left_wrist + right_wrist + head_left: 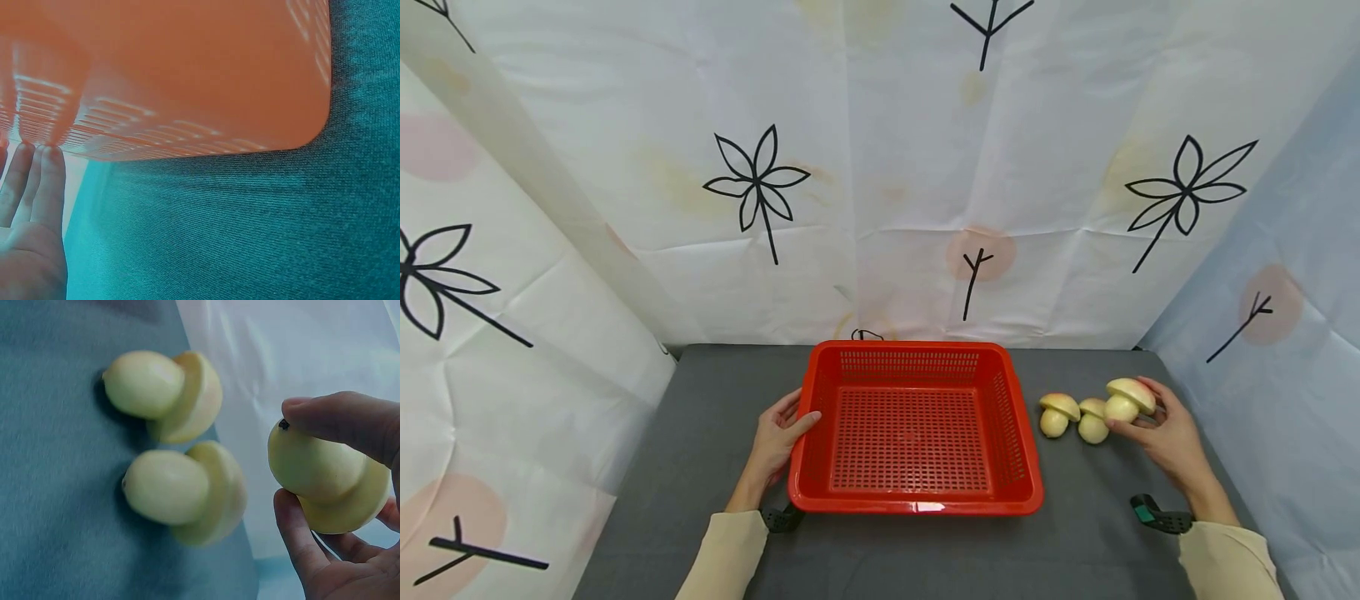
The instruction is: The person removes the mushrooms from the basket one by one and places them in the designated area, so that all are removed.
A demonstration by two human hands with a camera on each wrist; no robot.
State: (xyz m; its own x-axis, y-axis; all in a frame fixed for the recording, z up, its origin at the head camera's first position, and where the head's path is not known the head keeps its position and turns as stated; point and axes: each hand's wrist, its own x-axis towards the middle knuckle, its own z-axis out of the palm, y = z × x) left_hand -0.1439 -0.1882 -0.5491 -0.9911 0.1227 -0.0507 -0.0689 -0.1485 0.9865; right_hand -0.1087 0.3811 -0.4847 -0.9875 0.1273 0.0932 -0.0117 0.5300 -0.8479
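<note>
A red plastic basket point(917, 505) with slotted sides stands in the middle of the table, nothing inside it. My left hand point(781, 435) holds its left side, thumb over the rim and fingers against the outer wall. In the left wrist view, the fingertips point(52, 156) touch the slotted wall. To the right of the basket, my right hand point(1176, 437) grips a toy mushroom point(315, 465) with a pale stem and yellowish cap, raised above the table. Two similar mushrooms, a left one point(1055, 418) and a nearer one point(1093, 425), lie side by side just left of that hand.
The grey table point(715, 400) runs back to a white patterned cloth point(880, 275). Cloth walls also close in the left point(535, 392) and right point(1285, 400) sides. A small dark loop point(867, 334) shows behind the basket's back rim.
</note>
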